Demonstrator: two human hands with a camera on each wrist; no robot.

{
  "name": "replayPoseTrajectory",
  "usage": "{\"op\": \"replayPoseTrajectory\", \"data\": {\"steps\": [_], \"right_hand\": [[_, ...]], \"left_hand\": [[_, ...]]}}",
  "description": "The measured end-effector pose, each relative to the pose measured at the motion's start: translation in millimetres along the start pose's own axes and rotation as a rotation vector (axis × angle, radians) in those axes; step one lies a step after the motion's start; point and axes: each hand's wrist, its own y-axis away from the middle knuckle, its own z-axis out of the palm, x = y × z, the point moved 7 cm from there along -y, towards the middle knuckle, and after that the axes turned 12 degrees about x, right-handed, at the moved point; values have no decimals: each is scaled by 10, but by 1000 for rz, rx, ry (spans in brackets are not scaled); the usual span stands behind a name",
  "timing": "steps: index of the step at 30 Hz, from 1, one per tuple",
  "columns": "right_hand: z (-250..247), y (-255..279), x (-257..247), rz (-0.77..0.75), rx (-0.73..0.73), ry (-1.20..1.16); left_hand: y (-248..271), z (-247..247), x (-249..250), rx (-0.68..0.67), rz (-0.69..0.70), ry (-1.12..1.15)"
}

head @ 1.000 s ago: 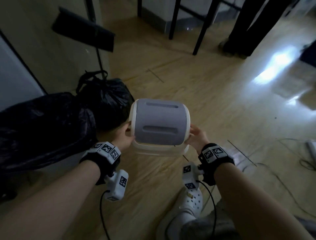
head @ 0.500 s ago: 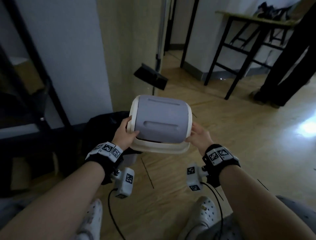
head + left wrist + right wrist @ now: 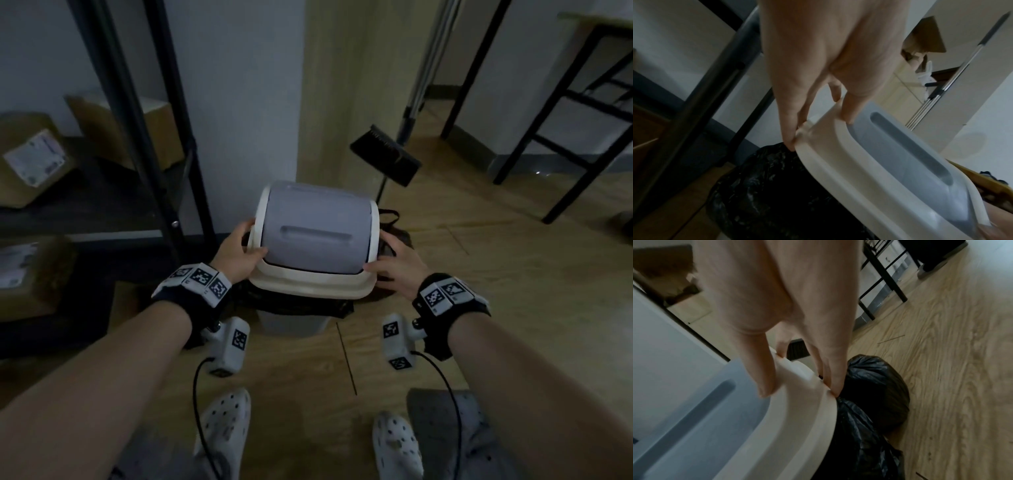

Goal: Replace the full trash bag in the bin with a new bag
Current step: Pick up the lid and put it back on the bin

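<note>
A cream bin lid (image 3: pixel 310 284) with a grey swing flap (image 3: pixel 317 233) sits on top of the grey bin (image 3: pixel 291 323). Black bag plastic (image 3: pixel 298 306) folds over the bin's rim under the lid. My left hand (image 3: pixel 238 253) grips the lid's left edge (image 3: pixel 818 155), thumb on top. On the other side my right hand (image 3: pixel 390 263) grips the right edge (image 3: pixel 813 399), thumb on the frame. A tied full black trash bag (image 3: pixel 875 391) lies on the floor just right of the bin, partly hidden behind my right hand in the head view.
A black metal shelf rack (image 3: pixel 137 137) with cardboard boxes (image 3: pixel 32 157) stands to the left. A broom (image 3: pixel 387 154) leans on the wooden panel behind the bin. A black-legged table (image 3: pixel 565 113) is at the back right. My white clogs (image 3: pixel 222 435) stand on the wood floor.
Both hands carried the lid leftward from over the floor to the bin beside the shelf and lowered it onto the bag-lined rim. My view turned left with it.
</note>
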Motion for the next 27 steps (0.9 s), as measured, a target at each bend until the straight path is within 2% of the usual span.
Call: {"op": "replayPoseTrajectory", "data": {"steps": [9,17,27], "right_hand": [[330,-704,477,82,44,-7],[446,-970,739,90,48,55],[469,-1058,819,85,36,-6]], "left_hand": [[-479,64,-638,47,-196,32],[-657,177,-923,37,-201,-28],[-742,250,-1051,63,-239,5]]}}
